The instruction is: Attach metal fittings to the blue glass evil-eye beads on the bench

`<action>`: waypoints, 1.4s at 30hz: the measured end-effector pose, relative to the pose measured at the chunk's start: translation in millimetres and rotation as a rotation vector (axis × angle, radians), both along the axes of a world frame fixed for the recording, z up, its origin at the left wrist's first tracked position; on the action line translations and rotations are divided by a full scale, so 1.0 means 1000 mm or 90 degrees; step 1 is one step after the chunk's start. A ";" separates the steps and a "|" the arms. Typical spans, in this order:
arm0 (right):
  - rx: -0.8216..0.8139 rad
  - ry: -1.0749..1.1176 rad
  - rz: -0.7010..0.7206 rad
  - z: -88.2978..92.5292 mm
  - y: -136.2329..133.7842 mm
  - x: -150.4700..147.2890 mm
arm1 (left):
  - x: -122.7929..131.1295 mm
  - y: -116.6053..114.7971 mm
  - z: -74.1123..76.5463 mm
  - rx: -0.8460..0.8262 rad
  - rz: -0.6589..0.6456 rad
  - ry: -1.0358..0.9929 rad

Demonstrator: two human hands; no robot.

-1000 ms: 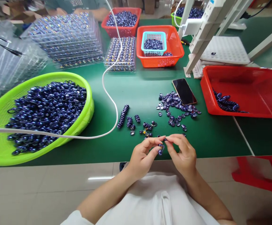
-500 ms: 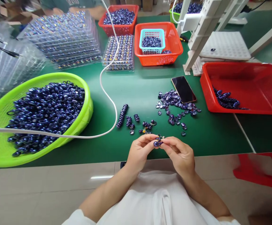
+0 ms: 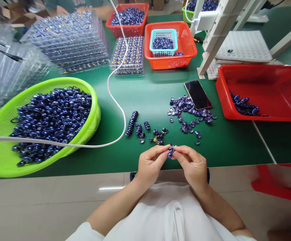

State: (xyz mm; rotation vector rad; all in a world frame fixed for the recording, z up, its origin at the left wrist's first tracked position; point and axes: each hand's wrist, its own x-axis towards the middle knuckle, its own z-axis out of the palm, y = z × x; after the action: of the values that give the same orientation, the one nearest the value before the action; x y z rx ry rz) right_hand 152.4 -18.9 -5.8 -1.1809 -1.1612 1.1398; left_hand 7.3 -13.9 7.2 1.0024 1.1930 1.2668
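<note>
Close to the table's front edge, my left hand (image 3: 150, 163) and my right hand (image 3: 192, 164) meet fingertip to fingertip. Both pinch one small shiny dark-blue ring-shaped piece (image 3: 170, 153), its outer part partly covered by the fingers. Just beyond my left fingertips lies a small cluster of dark-blue pieces with yellow bits (image 3: 157, 134). A long row of stacked blue rings (image 3: 131, 124) and shorter stacks (image 3: 139, 129) lie to its left. Loose round dark-blue caps (image 3: 185, 106) are scattered ahead of my right hand, some against a phone (image 3: 198, 94).
A green basket (image 3: 95, 100) heaped with blue rings stands left, a white cable (image 3: 115, 97) crossing it. Red bins (image 3: 273, 115) stand right and behind (image 3: 170, 63). Stacked clear trays (image 3: 67, 50) fill the back left, near another person's hands (image 3: 82, 10). A metal post (image 3: 214, 36) rises back right.
The piece has turned between my fingertips, so more of its curved blue band shows. My hands stay nearly in place. The whole view has shifted slightly.
</note>
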 end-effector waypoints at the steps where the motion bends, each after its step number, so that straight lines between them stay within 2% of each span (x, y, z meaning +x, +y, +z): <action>1: -0.003 -0.001 -0.001 0.000 0.000 0.000 | -0.001 -0.001 0.000 0.011 -0.005 0.017; 5: -0.005 -0.008 -0.009 0.000 0.000 0.000 | -0.002 -0.004 -0.003 0.074 -0.020 0.068; 10: -0.013 -0.009 -0.009 -0.002 0.000 0.001 | -0.002 -0.005 -0.007 0.163 -0.041 0.071; 18: -0.060 0.079 0.118 -0.001 0.000 0.001 | -0.006 -0.005 -0.003 0.169 -0.084 0.126; 24: -0.073 0.127 0.118 0.000 -0.001 -0.004 | -0.009 -0.007 0.000 0.242 -0.078 0.187; 30: -0.100 0.132 0.134 -0.002 0.002 -0.002 | -0.011 -0.004 -0.004 0.269 -0.075 0.227; 34: -0.087 0.058 0.139 0.000 0.005 0.003 | -0.015 0.001 -0.004 0.278 -0.105 0.243; 36: -0.049 -0.016 0.135 0.002 0.007 0.008 | -0.017 0.002 -0.001 0.278 -0.125 0.268; 38: 0.025 -0.127 0.117 0.004 0.009 0.012 | -0.019 0.003 0.002 0.277 -0.120 0.300; 42: 0.240 -0.348 0.092 0.006 0.012 0.017 | -0.016 0.002 0.004 0.260 -0.095 0.338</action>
State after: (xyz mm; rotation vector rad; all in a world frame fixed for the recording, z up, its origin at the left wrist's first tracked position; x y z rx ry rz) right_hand 169.4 -6.5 0.0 -1.1522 -1.8114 0.6642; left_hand -8.4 -12.1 11.7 1.7771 1.2417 1.1844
